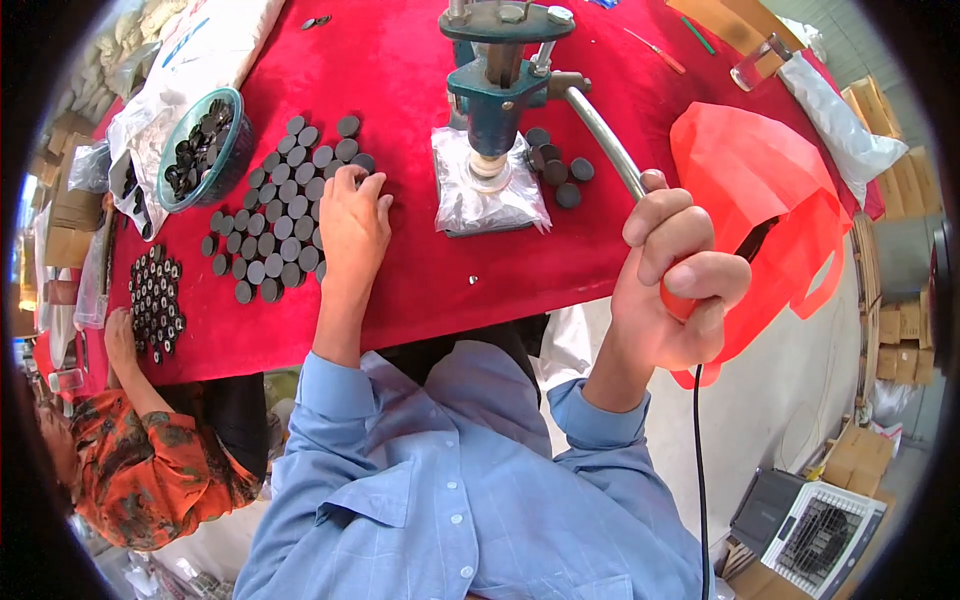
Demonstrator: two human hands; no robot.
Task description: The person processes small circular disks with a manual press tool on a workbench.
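Note:
My right hand [678, 275] is wrapped around the end of the metal lever [605, 140] of a green hand press [495, 95]; an orange-red grip shows below the fingers. At the edge of a spread of round black discs [290, 205], my left hand [355, 215] rests with its fingers bent and apart. Its fingertips are beside a black disc [363, 161]; nothing shows held in it. Under the press's pale round head [487, 165] lies a pad wrapped in clear plastic [490, 210]. Several more black discs [555, 165] sit right of the pad.
A teal bowl [240, 150] holds dark small parts. Rows of small black pieces [155, 300] stand near a co-worker's hand [122, 340] at the left. A red fabric bag [755, 170] hangs over the table's right edge. A screwdriver [660, 55] and a glass [755, 68] lie farther back.

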